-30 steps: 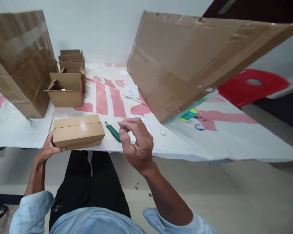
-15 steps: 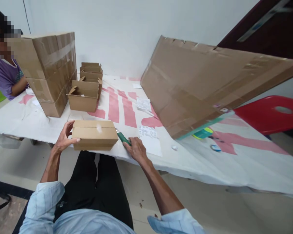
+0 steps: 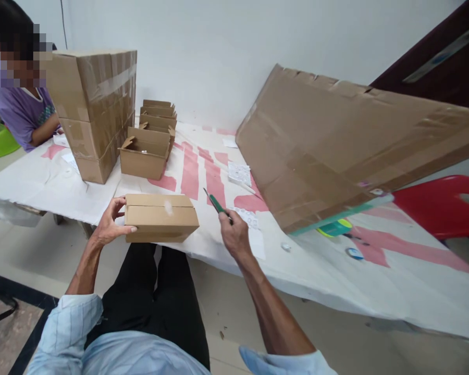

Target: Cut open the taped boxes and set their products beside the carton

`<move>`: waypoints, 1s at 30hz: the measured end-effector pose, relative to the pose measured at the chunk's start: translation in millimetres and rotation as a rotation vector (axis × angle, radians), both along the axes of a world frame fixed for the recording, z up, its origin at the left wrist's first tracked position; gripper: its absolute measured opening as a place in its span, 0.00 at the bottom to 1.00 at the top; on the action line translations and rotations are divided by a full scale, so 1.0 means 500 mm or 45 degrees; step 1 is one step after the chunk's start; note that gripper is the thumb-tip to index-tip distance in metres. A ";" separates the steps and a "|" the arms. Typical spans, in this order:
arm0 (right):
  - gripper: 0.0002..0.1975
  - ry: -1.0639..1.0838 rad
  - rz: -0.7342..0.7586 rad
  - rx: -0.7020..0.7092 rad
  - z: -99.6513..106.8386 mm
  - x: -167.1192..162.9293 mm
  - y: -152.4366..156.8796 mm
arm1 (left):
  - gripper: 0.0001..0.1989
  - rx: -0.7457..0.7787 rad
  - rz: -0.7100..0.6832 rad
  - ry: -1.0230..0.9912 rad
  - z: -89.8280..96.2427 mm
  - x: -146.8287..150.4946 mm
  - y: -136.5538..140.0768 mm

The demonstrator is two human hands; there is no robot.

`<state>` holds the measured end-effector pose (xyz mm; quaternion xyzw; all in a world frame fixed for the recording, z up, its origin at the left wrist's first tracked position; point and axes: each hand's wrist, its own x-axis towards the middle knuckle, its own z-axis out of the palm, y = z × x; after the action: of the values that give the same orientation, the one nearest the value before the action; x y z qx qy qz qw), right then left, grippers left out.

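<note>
On the left I've got a stack of taped cartons (image 3: pixel 97 122), a person in a purple top (image 3: pixel 13 112) behind it, a lime-green tub (image 3: pixel 0 144) beside them. Here's a row of open cardboard boxes (image 3: pixel 143 162) next to the stack! Over right, I spot a big cardboard panel (image 3: pixel 336 151), and past it, a red plastic seat (image 3: pixel 433 203).

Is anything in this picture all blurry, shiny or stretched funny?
In the head view, the big cardboard sheet looks stretched toward the right edge, maybe by a wide lens; the tablecloth looks soft at lower right; tape on the stacked boxes shines palely; blocky squares cover part of the other person; the green cutter looks fairly clear.
</note>
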<state>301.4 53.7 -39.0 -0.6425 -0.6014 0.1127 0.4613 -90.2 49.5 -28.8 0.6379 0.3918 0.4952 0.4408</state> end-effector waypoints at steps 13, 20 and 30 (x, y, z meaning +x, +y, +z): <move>0.18 -0.146 0.800 -0.240 0.236 -0.081 -0.022 | 0.38 0.078 0.018 0.062 -0.001 0.000 -0.043; 0.18 -0.223 0.850 -0.234 0.252 -0.092 -0.013 | 0.38 0.092 0.012 0.054 -0.007 -0.001 -0.048; 0.18 -0.485 0.881 -0.122 0.275 -0.096 -0.002 | 0.38 0.108 -0.023 0.055 -0.005 -0.001 -0.045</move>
<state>253.5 52.8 98.6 -0.4321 -0.8512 0.1683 0.2459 -90.5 27.1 -31.4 0.6701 0.3743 0.4934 0.4092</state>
